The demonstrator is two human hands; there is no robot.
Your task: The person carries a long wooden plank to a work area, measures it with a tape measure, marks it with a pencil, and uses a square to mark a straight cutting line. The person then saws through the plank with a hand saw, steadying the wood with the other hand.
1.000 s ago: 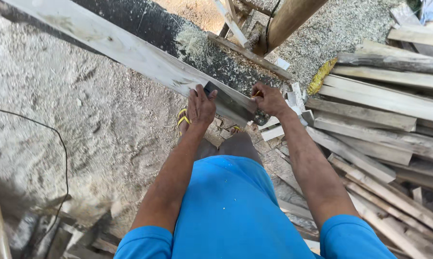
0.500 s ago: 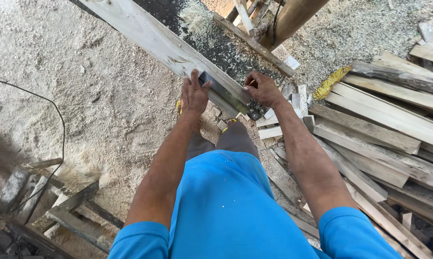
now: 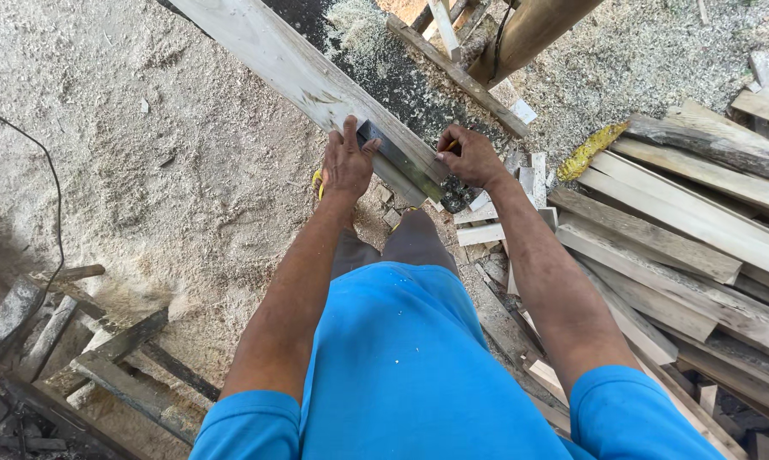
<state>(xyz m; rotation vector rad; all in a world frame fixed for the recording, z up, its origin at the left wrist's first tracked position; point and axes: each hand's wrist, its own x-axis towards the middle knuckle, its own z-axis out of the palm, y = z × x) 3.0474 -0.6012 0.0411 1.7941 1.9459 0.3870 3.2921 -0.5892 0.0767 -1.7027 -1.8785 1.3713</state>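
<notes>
Marking step, by look of it: left hand (image 3: 347,162) flat, pressing dark square (image 3: 399,159) onto pale plank (image 3: 282,64) near its end. Right hand (image 3: 469,156) closed on pencil (barely visible) at plank edge. Next: steady square, straight stroke.

We see a long pale wooden plank (image 3: 290,68), rough-sawn and matt, with a dark, dull metal square (image 3: 397,158) lying on it. Loose, powdery sawdust (image 3: 146,170) covers the ground beside grey, weathered, splintery timber boards (image 3: 682,247).
</notes>
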